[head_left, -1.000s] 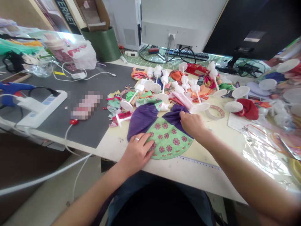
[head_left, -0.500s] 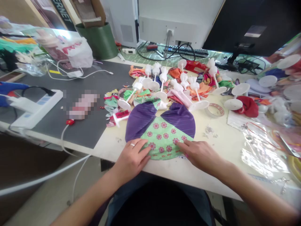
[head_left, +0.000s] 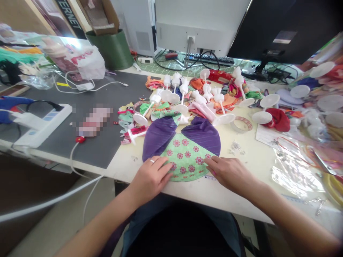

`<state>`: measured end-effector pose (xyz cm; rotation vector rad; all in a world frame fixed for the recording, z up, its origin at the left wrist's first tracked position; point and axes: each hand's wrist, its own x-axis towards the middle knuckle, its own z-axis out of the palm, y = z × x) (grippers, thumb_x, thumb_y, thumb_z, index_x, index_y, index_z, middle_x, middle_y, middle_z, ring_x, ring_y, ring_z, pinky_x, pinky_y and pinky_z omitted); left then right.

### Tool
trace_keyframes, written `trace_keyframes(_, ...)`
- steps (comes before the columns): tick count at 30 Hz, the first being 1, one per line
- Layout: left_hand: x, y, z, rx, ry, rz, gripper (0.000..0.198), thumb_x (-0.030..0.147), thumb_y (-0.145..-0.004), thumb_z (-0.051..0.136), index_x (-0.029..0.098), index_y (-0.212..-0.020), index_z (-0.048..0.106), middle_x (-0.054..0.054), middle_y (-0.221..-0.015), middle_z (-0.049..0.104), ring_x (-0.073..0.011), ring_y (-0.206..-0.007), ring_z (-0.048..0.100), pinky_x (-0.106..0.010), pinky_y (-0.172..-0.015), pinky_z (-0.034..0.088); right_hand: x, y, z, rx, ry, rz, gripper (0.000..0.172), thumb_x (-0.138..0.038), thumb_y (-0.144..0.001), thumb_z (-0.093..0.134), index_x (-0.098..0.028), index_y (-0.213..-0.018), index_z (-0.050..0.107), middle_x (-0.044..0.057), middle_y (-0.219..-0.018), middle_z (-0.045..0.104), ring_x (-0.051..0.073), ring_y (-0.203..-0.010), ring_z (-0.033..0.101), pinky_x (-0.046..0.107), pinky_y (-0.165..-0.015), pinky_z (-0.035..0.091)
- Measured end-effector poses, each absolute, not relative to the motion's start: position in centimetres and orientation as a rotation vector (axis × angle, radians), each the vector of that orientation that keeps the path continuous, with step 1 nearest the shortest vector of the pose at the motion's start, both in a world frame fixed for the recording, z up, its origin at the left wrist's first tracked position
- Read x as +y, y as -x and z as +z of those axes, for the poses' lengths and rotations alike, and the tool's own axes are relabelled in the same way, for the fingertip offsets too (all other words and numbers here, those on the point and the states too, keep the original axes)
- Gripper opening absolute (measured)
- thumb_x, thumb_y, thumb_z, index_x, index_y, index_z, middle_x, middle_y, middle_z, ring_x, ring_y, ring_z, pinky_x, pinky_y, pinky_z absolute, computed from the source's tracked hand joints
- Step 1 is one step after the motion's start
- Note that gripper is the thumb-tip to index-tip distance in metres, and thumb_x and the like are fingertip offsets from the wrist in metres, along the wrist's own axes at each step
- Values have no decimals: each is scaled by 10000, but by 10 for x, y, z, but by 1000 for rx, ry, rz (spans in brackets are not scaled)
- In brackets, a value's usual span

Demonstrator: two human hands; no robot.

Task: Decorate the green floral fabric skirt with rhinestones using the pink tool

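Head view: a round fabric piece [head_left: 184, 159], green with pink flowers and two purple striped panels at its far side, lies flat on the pale counter [head_left: 125, 162], right at the near edge in front of the person. The left hand [head_left: 151, 176] rests palm down on its near left rim. Its fingers [head_left: 164, 167] are loosely spread and point right across the green part, gripping nothing, and one of them wears a ring. The right hand [head_left: 227, 173] lies flat at the near right rim. Its fingers [head_left: 210, 161] are stretched out and close together, with the tips on the green cloth just below the right purple panel, pressing rather than pinching. The middle of the green part shows bare between the two hands.

The cloth's near curve sits just inside the counter edge, with a thin strip of bare counter below it. Its far side touches a heap of white stands [head_left: 184, 103] and coloured scraps [head_left: 128, 117], so that side is crowded. To the left there is a little bare counter, then a dark mat [head_left: 107, 103] with much open surface. To the right some small metal bits [head_left: 235, 146] lie near the cloth and a tape roll [head_left: 241, 124] lies beyond them. Clear plastic sheeting [head_left: 297, 171] lies further right, with open counter between.
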<state>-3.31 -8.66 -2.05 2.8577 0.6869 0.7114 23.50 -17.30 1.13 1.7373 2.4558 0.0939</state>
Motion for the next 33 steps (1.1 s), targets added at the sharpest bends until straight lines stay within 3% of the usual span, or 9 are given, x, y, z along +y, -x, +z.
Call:
trace_keyframes(4,-66,22,-17,633,-2862,689,269,247,-935,462,165,-1120,640,-111,-1197,638,-251,-1154,557,-427,-968,467,-159,-240,11,2272,-1811,107,178,-146,-916,414,-159,-906,591,32,-729,606,112,-530,511,299,-490,118)
trace_keyframes(8,-54,17,-24,742,-2929,359,482,446,-915,485,147,-1289,543,-158,-1398,491,-330,-1330,398,-538,-1053,354,-149,-242,10,2150,-1899,47,233,-278,-965,387,-176,-938,596,30,-754,623,129,-563,548,287,-492,105)
trace_keyframes(11,-55,20,-31,820,-2926,267,589,534,-901,459,146,-1342,493,-166,-1465,402,-344,-1380,311,-568,-1077,298,-148,-243,9,2138,-1928,22,235,-314,-967,394,-183,-958,590,30,-776,632,134,-583,563,285,-498,107)
trace_keyframes(17,-60,24,-37,839,-2919,295,598,550,-915,408,168,-1372,463,-155,-1489,367,-330,-1404,258,-565,-1104,242,-150,-244,7,2156,-1931,33,254,-311,-969,389,-173,-929,599,36,-752,628,133,-560,556,295,-490,122)
trace_keyframes(20,-60,24,-37,844,-2911,293,591,541,-915,416,166,-1370,461,-156,-1489,366,-328,-1407,252,-568,-1104,237,-153,-249,9,2235,-1971,117,239,-311,-954,421,-176,-968,618,42,-777,650,142,-552,559,286,-477,168)
trace_keyframes(26,-61,23,-33,855,-2907,292,551,496,-901,480,154,-1332,493,-167,-1472,391,-353,-1388,288,-598,-1079,253,-158,-263,26,2554,-2255,215,250,-297,-952,426,-194,-1072,619,45,-870,696,149,-646,614,268,-569,389)
trace_keyframes(30,-64,21,-27,850,-2907,437,461,433,-914,489,133,-1259,548,-171,-1394,490,-351,-1357,348,-590,-1080,251,-162,-259,43,2742,-2634,-105,272,-318,-966,401,-204,-1125,590,24,-764,655,143,-635,598,277,-605,457)
trace_keyframes(33,-71,16,-22,795,-2869,617,359,362,-928,479,142,-1192,586,-148,-1309,576,-313,-1301,436,-545,-1085,271,-163,-250,51,2798,-2964,-430,298,-337,-976,325,-219,-969,599,23,-696,604,161,-643,587,308,-630,486)
